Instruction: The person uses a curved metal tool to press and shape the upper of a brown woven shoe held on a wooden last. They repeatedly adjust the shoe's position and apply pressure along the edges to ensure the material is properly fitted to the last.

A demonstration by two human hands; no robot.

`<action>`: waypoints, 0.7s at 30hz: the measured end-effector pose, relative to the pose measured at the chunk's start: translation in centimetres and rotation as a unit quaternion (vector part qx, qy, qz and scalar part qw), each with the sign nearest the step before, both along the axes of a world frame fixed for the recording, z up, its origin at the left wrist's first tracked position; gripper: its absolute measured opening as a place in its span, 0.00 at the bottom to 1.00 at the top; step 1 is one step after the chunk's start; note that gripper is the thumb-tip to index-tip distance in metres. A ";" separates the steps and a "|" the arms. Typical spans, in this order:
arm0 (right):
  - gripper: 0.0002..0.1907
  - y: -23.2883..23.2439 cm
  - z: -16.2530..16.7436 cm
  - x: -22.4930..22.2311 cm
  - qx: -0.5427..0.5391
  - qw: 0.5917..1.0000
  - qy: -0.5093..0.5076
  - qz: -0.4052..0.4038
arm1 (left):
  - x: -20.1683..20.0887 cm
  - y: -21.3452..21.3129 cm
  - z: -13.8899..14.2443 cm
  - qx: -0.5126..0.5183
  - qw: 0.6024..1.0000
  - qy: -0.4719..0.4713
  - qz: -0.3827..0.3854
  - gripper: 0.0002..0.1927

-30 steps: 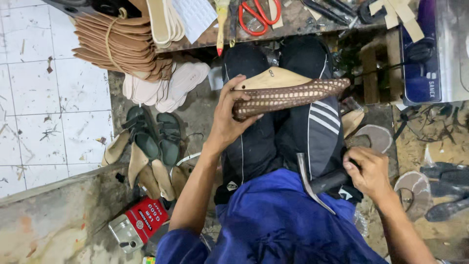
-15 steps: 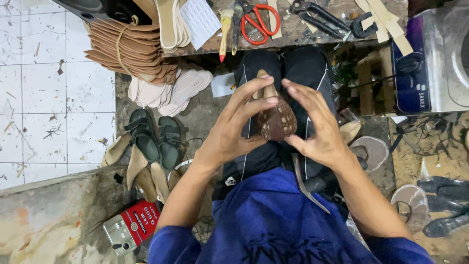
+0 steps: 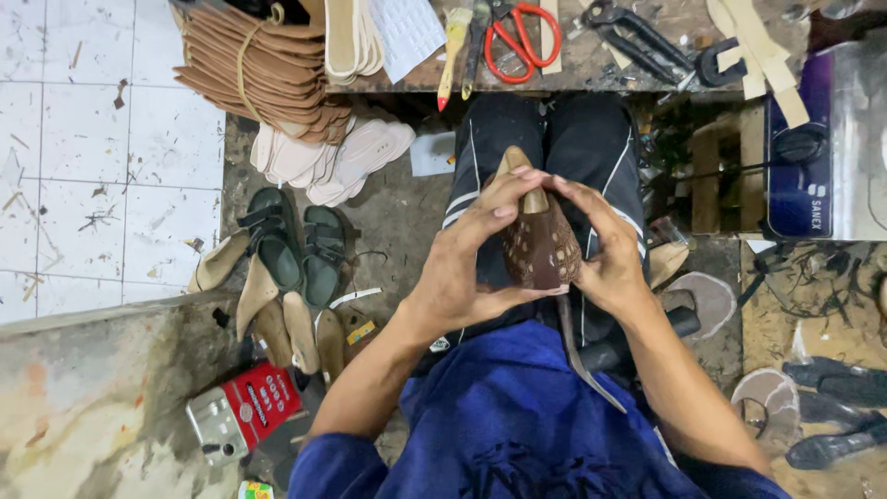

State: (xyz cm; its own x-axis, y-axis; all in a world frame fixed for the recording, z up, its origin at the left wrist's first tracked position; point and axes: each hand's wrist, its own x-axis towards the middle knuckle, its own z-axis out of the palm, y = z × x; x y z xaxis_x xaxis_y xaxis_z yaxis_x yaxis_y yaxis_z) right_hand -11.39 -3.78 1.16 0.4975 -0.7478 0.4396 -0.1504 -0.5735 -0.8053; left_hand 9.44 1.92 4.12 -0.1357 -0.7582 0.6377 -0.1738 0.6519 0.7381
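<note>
While we look down over our blue shirt (image 3: 517, 416) and dark trousers (image 3: 564, 148), the desk (image 3: 601, 69) runs across the top of the view, and a tied bundle of tan sole boards (image 3: 259, 65) hangs over its left end. Below that bundle, pale insoles (image 3: 342, 157) lie on the floor, with a pair of dark green sandals (image 3: 296, 245) just beside them. On our lap we hold a brown studded shoe upper (image 3: 545, 249) on its wooden last, toe end pointing away from us. Our left hand (image 3: 467, 268) is curled round its left side, fingers bent over the top; our right hand (image 3: 605, 254) is closed on its right side, fingertips meeting the left ones at the tip. Red-handled scissors (image 3: 513, 32) and a yellow brush (image 3: 453, 42) rest on the desk.
</note>
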 end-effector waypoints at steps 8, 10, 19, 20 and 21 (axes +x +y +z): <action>0.12 -10.8 -4.4 -10.5 0.155 0.936 -0.004 -0.316 | 0.1 -3.6 -5.7 0.134 0.945 0.266 0.134 0.36; 0.08 -15.0 -6.0 -13.6 0.094 0.911 0.052 -0.397 | -0.9 -5.7 -8.4 0.241 0.899 0.332 0.152 0.25; 0.15 -22.8 -9.2 -18.9 -0.122 0.872 0.295 -0.372 | -2.4 -6.9 -15.2 0.290 0.881 0.309 0.209 0.23; 0.15 -23.2 -9.3 -18.9 -0.098 0.874 0.301 -0.368 | -2.4 -7.1 -15.4 0.277 0.886 0.309 0.206 0.23; 0.14 -23.6 -9.3 -18.9 -0.075 0.876 0.307 -0.364 | -2.4 -7.3 -15.6 0.274 0.885 0.318 0.200 0.23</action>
